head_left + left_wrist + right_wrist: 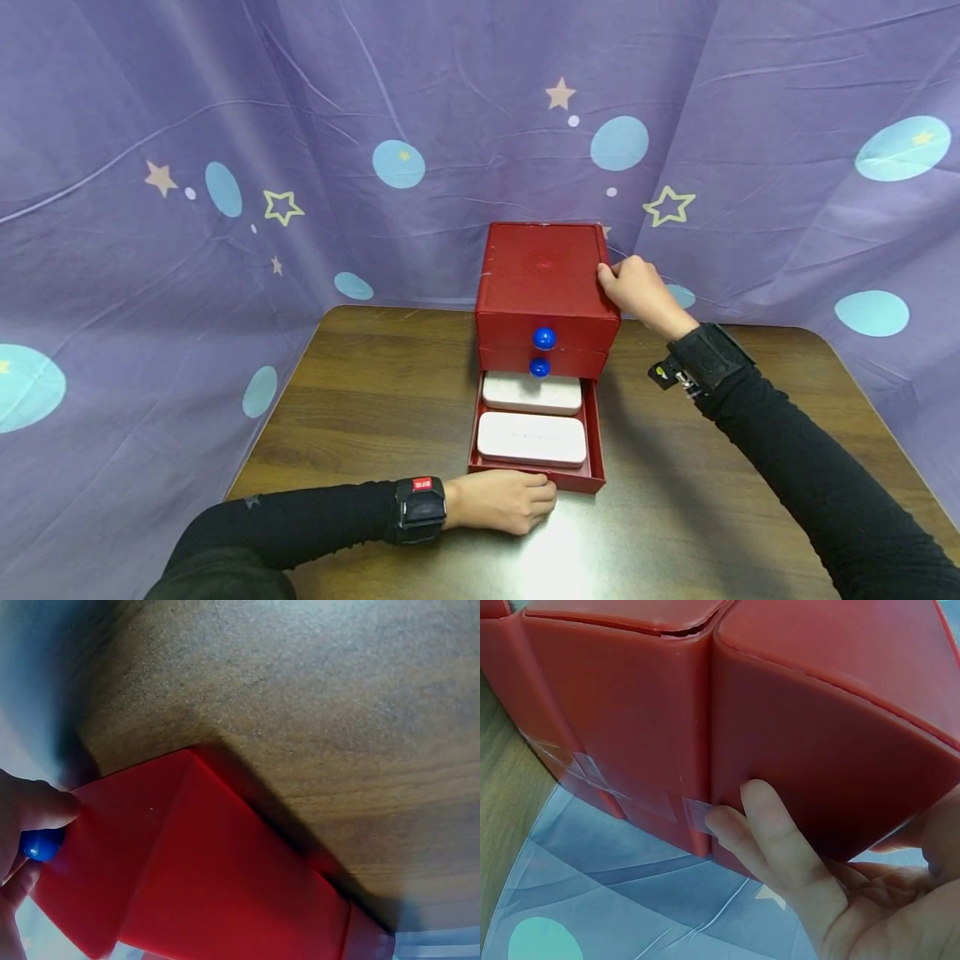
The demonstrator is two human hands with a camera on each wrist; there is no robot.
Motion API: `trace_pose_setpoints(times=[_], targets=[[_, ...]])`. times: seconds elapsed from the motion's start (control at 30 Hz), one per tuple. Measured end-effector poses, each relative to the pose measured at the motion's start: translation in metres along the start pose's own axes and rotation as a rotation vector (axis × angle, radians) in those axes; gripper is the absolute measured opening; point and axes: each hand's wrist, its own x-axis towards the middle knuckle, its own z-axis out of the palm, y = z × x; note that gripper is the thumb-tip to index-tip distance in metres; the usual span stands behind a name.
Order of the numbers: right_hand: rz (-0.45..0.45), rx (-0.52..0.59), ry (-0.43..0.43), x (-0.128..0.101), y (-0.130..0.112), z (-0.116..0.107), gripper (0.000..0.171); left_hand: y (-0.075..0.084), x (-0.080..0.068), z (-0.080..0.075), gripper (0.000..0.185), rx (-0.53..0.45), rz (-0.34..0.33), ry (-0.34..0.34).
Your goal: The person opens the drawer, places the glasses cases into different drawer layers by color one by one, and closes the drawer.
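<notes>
A red drawer box [543, 267] stands at the far side of the table, its bottom drawer [594, 442] pulled out toward the front. Two white rounded cases [531, 439] lie in that drawer, one behind the other. At the drawer's front is my left hand [504, 500]; in the left wrist view its thumb and finger pinch a blue knob [43, 844]. My right hand [637, 287] grips the upper right edge of the box. In the right wrist view, two extended fingers [780, 832] touch a red face of it. The rest of that grip is partly hidden.
Two more blue knobs [543, 338] sit on the upper drawer fronts. The brown wooden table [360, 400] runs beneath everything. A purple curtain [465, 75] with stars and blue ovals hangs close behind the box. Clear tape [641, 795] crosses the box's surface.
</notes>
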Motion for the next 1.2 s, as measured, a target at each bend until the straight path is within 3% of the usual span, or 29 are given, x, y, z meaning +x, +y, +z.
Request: trace_pose_setpoints(times=[0.33,0.83,1.2], targets=[[0.002,0.005,-0.001,0.0012,0.0,0.0006,0.055,-0.0025,0.0002,0.0021,0.03,-0.042,-0.006,0.02],[0.018,0.011,0.005,0.0008,-0.0002,0.0002,0.055,-0.0078,0.0021,-0.002,0.027,-0.087,-0.002,-0.018],[0.007,-0.003,0.009,0.0008,0.0,0.001,0.056,-0.0099,0.0038,-0.0029,0.028,-0.099,-0.03,-0.007]])
